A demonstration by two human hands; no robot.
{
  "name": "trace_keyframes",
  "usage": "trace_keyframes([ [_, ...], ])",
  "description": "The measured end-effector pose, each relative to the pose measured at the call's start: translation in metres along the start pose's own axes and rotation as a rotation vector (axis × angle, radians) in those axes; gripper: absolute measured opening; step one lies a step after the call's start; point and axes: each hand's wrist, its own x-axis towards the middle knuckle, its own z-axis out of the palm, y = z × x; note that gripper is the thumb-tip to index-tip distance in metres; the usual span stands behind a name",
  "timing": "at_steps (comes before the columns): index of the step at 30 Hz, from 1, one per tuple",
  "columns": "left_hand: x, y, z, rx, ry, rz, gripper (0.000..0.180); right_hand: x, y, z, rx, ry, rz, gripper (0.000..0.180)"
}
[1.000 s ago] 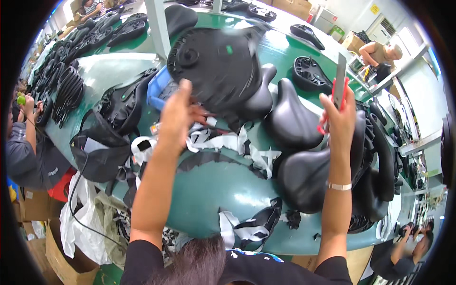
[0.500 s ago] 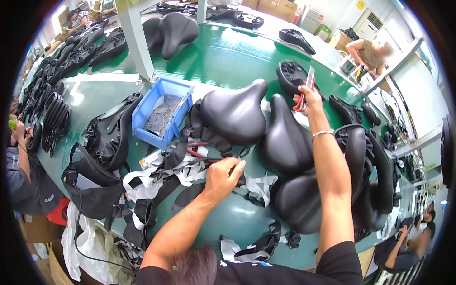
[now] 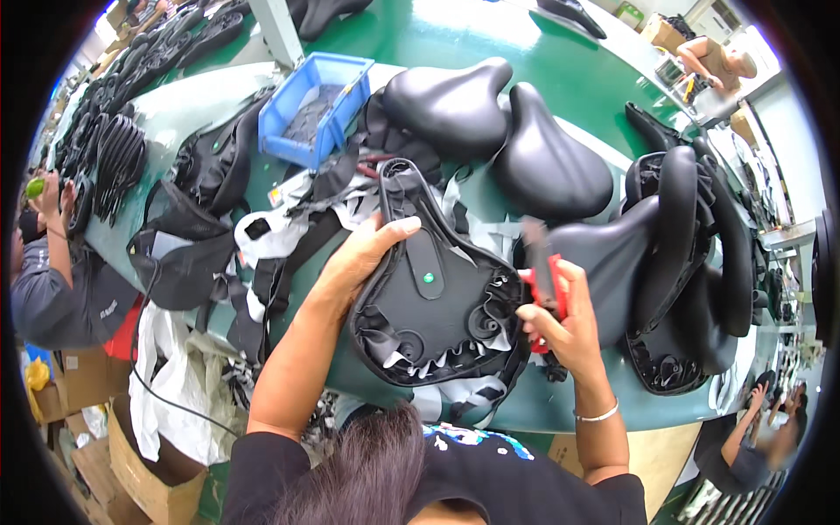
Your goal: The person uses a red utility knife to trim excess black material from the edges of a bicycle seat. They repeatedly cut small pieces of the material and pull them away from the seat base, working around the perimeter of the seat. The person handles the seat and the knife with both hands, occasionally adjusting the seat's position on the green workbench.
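An upturned black bicycle saddle is held in front of me. Its underside shows a gathered cover edge, coiled springs and a small green dot. My left hand grips it by the left side near the narrow nose, thumb on top. At its right edge, my right hand closes around a red-handled tool. The tool's grey end points up and is smeared by motion, so its exact kind is unclear. Behind the held saddle, two smooth black saddles lie top up.
A blue bin with thin dark pieces stands at the back left. Fabric scraps and a black mesh bag lie on the left. More saddles are heaped on the right. Other people sit around the tables.
My left hand now holds an upturned saddle that was not in it before. My right hand has come down and nearer with the red-handled tool. The view has tilted downward.
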Motion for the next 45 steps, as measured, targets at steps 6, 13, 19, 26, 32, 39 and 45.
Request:
trace_keyframes([
  [6,-0.012,0.024,0.0,0.259,-0.083,0.065,0.041,-0.015,0.004,-0.016,-0.91,-0.172,-0.728,0.055],
  [13,-0.007,0.03,0.014,0.515,0.004,0.156,0.041,-0.04,0.021,-0.014,-1.217,-0.191,-0.528,0.065],
  [19,-0.051,-0.009,0.003,0.334,0.364,0.199,0.043,-0.108,0.04,0.033,-0.694,-0.093,-0.042,0.063],
  [26,-0.085,-0.024,0.004,0.042,0.374,0.33,0.042,-0.052,0.014,0.04,-0.282,0.234,-0.329,0.059],
  [32,-0.084,-0.058,-0.015,0.161,0.657,0.563,0.058,0.011,-0.004,0.039,-0.432,0.153,-0.432,0.046],
  [39,-0.072,-0.005,0.044,1.399,0.127,0.879,0.049,-0.021,-0.032,0.043,0.003,-0.021,-0.205,0.045],
  [45,-0.033,-0.019,0.041,1.27,-0.227,0.864,0.019,-0.038,0.011,-0.004,-0.542,-0.048,-0.514,0.055],
])
